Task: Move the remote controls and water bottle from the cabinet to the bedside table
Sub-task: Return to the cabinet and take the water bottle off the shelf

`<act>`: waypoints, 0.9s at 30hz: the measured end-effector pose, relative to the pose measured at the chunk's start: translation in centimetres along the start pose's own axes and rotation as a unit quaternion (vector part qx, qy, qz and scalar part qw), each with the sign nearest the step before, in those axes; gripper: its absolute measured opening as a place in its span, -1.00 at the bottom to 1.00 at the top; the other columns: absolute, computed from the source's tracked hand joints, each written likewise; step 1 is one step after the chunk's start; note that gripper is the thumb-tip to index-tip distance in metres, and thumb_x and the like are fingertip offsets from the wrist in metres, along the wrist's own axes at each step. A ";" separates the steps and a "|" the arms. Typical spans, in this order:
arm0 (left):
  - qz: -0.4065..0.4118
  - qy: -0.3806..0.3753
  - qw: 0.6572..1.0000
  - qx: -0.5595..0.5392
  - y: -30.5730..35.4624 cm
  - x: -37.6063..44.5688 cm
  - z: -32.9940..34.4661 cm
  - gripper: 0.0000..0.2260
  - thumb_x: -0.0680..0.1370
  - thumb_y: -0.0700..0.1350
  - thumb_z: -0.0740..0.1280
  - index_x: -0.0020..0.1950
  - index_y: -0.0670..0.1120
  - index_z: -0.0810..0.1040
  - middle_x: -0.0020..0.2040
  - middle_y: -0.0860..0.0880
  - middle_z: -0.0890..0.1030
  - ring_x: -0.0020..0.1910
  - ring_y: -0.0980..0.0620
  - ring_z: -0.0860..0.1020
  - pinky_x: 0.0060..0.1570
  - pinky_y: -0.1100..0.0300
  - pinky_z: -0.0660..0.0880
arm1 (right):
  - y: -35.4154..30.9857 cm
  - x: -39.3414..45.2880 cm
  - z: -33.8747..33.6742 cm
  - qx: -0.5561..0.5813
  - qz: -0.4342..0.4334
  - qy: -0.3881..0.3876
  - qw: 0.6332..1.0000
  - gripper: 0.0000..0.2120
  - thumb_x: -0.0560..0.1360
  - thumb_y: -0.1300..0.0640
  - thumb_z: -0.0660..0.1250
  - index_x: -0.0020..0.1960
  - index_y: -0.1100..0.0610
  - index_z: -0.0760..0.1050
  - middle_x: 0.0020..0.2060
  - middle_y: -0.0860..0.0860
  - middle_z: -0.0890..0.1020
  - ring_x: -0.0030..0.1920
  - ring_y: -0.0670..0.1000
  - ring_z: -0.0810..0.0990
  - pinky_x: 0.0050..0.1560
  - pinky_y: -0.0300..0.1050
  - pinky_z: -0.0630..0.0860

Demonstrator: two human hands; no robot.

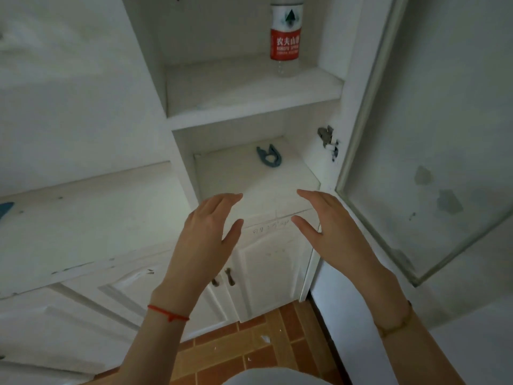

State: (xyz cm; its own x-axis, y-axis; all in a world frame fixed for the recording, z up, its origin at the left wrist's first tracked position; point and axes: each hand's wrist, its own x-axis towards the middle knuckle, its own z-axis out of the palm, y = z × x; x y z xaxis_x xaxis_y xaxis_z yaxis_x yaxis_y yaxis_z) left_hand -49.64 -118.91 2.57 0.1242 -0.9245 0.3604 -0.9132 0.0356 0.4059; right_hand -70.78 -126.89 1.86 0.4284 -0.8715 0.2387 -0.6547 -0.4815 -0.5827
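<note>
Both the left hand (206,232) and right hand (330,226) hang released and empty well below the water bottle (286,40), a light, smooth, squeezable thing best gripped round its red label.

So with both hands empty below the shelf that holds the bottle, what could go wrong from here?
1. The water bottle stands upright near the shelf's front right, above both hands; a clumsy upward reach might tip it off.
2. The open glass door hangs close beside the right hand; an elbow may knock it.
3. No remote controls show here, so the left hand may search in vain.
</note>
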 end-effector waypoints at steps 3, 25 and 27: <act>0.043 0.045 0.998 0.004 0.8 3.9 -1.9 -0.63 0.58 -0.06 0.28 0.39 -0.01 0.41 0.31 0.02 0.51 0.27 0.02 0.48 0.26 0.06 0.45 | -1.3 3.3 -2.5 -0.016 -0.038 0.049 0.998 -0.51 0.58 -0.04 0.23 0.47 0.05 0.27 0.37 -0.02 0.41 0.37 -0.06 0.34 0.35 -0.22 0.27; 0.014 0.010 1.000 -0.014 3.3 30.7 -3.9 -0.53 0.57 -0.04 0.28 0.45 -0.14 0.34 0.36 -0.14 0.48 0.32 -0.12 0.46 0.29 0.03 0.41 | -7.5 27.9 -15.8 -0.021 -0.092 0.205 0.974 -0.47 0.55 -0.01 0.28 0.45 0.17 0.28 0.36 0.14 0.43 0.34 0.12 0.42 0.26 -0.10 0.35; -0.005 -0.020 1.000 -0.018 3.7 31.5 -3.2 -0.52 0.58 -0.01 0.26 0.46 -0.14 0.32 0.38 -0.13 0.46 0.33 -0.11 0.45 0.29 0.06 0.39 | -7.4 29.4 -16.1 -0.010 -0.074 0.193 0.978 -0.43 0.56 -0.02 0.27 0.48 0.17 0.22 0.40 0.15 0.38 0.36 0.14 0.41 0.27 -0.09 0.35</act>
State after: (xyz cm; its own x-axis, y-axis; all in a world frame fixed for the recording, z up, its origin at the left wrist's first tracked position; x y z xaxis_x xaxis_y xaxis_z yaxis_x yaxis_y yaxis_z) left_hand -47.81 -146.70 18.14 0.1168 -0.9395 0.3222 -0.8974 0.0391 0.4395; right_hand -63.36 -150.49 25.63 0.2546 -0.7612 0.5965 -0.6172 -0.6028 -0.5057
